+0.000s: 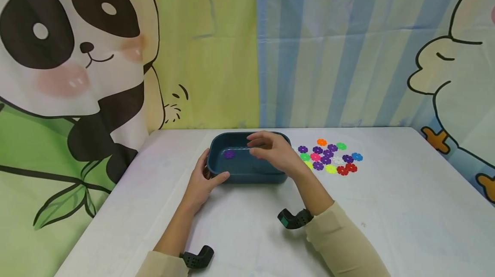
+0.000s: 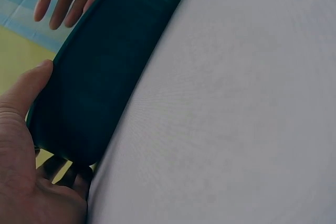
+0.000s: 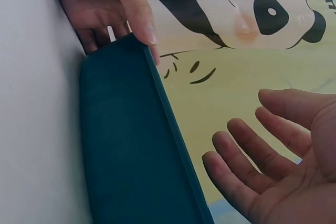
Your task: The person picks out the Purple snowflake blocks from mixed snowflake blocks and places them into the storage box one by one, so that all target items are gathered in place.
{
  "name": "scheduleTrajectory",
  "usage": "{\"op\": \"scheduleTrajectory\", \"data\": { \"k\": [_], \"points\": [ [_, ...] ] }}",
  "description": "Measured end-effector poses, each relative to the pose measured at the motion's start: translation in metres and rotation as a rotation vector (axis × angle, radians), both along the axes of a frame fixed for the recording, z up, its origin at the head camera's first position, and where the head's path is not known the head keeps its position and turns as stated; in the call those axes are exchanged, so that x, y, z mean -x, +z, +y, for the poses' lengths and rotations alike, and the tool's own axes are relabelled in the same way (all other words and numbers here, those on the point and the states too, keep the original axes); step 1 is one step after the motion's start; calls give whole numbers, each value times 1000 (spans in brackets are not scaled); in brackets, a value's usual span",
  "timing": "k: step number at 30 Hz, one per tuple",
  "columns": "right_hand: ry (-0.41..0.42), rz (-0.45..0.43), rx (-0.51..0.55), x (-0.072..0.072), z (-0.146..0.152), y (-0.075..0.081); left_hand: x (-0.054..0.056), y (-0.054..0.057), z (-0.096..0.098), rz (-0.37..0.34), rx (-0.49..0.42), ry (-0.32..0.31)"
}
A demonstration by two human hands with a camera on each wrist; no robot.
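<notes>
A dark teal plastic bin stands on the white table. My left hand grips its left end, the thumb on the front rim and the fingers around the side wall. Over the right part of the bin hovers my right hand, its fingers loosely spread and holding nothing, as the right wrist view shows. Inside the bin lies a purple flower-shaped disc. A bit of a reddish piece shows beneath the right hand, mostly hidden by it.
Right of the bin, several flower-shaped discs in purple, red, green, yellow, orange, blue, pink and white lie loosely together. The white table reaches back to a cartoon-printed curtain. Each wrist wears a black camera.
</notes>
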State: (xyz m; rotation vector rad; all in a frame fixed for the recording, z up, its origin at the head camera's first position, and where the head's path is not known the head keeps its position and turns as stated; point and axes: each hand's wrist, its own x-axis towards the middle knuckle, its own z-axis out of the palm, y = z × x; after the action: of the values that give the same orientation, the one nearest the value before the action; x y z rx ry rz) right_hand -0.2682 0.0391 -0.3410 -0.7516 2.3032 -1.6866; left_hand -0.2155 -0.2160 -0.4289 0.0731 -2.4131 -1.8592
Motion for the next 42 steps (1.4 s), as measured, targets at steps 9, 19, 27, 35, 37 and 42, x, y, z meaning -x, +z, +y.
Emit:
{"op": "scheduleTrajectory", "data": {
  "k": [9, 19, 27, 35, 37, 42],
  "points": [
    [-6, 54, -32, -1, 8, 2, 1, -1, 1, 3, -1, -3],
    [-33, 86, -52, 0, 14, 10, 5, 2, 1, 9, -8, -7],
    [-56, 88, -65, -3, 18, 12, 1, 1, 0, 10, -27, -14],
    [-83, 91, -71, -7, 22, 19, 1, 1, 0, 18, -32, -16],
    [-91, 91, -69, -7, 23, 21, 2, 0, 1, 19, -34, -16],
    [-110, 88, -63, -7, 26, 23, 1, 0, 1, 15, -39, -16]
  ]
}}
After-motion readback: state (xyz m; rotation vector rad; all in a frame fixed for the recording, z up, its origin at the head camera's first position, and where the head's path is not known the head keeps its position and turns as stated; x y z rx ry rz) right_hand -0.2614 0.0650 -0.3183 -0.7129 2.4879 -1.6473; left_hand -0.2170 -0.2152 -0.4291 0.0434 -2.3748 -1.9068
